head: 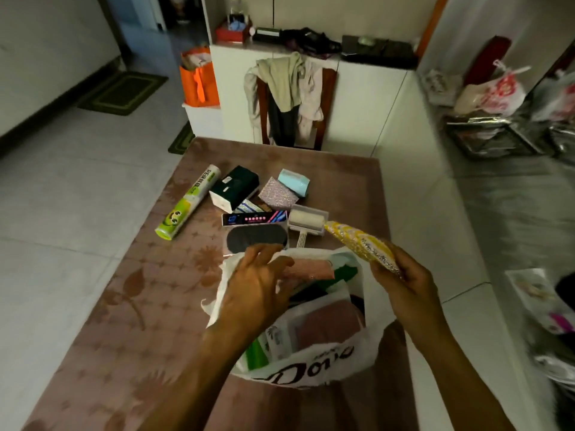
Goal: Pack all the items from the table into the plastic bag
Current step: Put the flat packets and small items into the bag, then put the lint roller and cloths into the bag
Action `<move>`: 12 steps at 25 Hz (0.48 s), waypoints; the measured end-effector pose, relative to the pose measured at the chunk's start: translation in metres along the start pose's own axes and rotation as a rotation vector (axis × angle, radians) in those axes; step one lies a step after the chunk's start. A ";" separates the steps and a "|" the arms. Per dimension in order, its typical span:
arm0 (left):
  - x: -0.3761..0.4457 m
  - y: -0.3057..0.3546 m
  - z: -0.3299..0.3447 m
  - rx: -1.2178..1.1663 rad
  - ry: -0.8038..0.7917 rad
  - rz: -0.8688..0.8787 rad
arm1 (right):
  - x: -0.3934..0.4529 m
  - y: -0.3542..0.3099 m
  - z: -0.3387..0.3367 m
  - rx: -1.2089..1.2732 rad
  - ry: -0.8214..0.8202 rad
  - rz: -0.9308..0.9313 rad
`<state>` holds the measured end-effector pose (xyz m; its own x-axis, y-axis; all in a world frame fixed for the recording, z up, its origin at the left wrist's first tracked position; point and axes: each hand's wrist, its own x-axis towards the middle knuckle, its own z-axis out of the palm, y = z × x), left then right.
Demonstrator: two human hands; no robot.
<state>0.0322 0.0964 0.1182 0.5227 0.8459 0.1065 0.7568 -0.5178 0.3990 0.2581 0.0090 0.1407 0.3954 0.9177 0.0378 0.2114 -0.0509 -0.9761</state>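
Fingers of your left hand (259,284) spread loosely over the white plastic bag (329,365), touching its far rim at 12 o'clock; your right hand (401,281) pinches the yellow packet (361,244) at 2 o'clock. Hold the mouth wide, then slide the packet in flat beside the pink pack (311,270).

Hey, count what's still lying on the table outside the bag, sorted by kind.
Rolls: 1, green-and-white roll
Boxes: 3, dark green, light blue, black-and-pink
Glitter pouch: 1
Lint roller: 1
Black oval pack: 1
Total: 7
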 end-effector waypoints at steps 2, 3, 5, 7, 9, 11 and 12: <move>-0.011 -0.006 -0.014 0.203 0.182 0.027 | 0.006 0.005 0.010 -0.090 -0.120 -0.083; -0.013 -0.007 -0.022 0.320 0.140 -0.086 | 0.009 0.006 0.017 -0.162 -0.182 -0.130; -0.004 -0.024 -0.023 0.374 -0.027 -0.405 | 0.017 0.008 0.036 -0.356 -0.344 -0.270; 0.006 -0.037 -0.034 0.037 -0.163 -0.666 | 0.026 0.013 0.064 -0.585 -0.521 -0.380; 0.014 -0.047 -0.051 -0.453 -0.051 -0.736 | 0.035 0.031 0.097 -0.845 -0.631 -0.378; 0.017 -0.036 -0.067 -0.610 0.047 -0.692 | 0.051 0.049 0.121 -1.041 -0.632 -0.271; 0.013 -0.030 -0.072 -0.647 0.048 -0.650 | 0.058 0.053 0.126 -1.072 -0.650 -0.210</move>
<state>-0.0120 0.1324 0.1729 0.0434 0.9576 -0.2849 0.5208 0.2217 0.8244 0.1794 0.1092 0.0641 -0.1788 0.9545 -0.2385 0.9509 0.1054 -0.2910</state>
